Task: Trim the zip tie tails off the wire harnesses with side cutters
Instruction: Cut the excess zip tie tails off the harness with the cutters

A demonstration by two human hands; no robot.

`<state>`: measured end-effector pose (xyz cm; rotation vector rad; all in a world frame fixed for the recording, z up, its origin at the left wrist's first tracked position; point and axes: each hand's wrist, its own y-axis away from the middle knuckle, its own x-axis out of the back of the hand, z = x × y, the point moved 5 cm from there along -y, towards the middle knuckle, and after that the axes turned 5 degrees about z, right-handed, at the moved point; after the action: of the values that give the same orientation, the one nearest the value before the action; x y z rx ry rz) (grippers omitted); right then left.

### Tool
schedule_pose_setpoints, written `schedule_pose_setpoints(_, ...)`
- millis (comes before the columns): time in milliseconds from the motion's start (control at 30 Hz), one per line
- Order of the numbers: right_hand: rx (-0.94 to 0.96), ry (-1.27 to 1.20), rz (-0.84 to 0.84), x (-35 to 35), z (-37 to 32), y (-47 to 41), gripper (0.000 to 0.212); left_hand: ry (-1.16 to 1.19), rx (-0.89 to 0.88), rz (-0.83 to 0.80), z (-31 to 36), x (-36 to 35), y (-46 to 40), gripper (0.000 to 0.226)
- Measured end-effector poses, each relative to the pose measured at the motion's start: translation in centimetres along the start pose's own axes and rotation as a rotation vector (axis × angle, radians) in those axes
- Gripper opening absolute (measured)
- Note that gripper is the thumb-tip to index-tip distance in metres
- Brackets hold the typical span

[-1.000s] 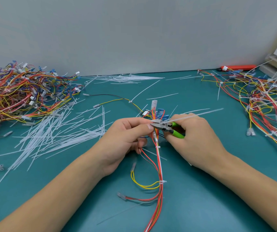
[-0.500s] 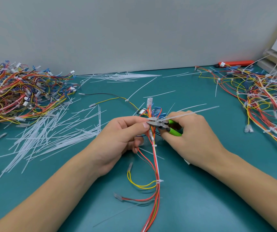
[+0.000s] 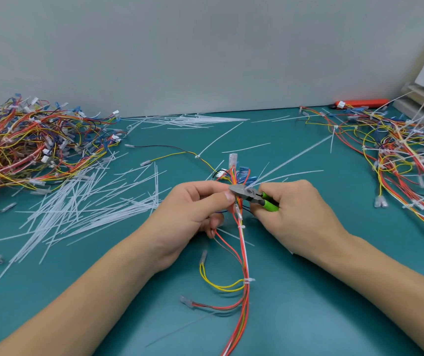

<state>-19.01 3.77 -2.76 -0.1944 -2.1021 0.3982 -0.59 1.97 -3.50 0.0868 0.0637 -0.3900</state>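
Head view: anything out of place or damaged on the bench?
Nothing looks damaged. Cut zip tie tails lie loose across the teal table, as trimming would leave them. The left hand holds the harness; the right hand grips the side cutters at a tie with a long tail.

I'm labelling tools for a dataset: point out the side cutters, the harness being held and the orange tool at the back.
side cutters (image 3: 269, 204): head view, green handle.
harness (image 3: 244, 255): head view, red wires below hands.
orange tool (image 3: 364, 102): head view, body.
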Motion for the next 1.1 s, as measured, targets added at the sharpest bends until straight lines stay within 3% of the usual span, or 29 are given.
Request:
schedule_pose_setpoints(333,0.055,-0.038,0.051,0.53,-0.85,-0.12,0.015,0.016,0.015,-0.016,-0.16,0.09,-0.12,0.017)
schedule_pose_setpoints(700,0.042,-0.132,0.026,0.56,-0.88,-0.18,0.018,0.009,0.007,-0.025,-0.25,0.12,-0.27,0.014)
schedule_pose_setpoints(1100,-0.007,0.012,0.002,0.12,-0.23,-0.22,0.039,-0.017,-0.013,-0.004,-0.38,0.28,-0.23,0.012)
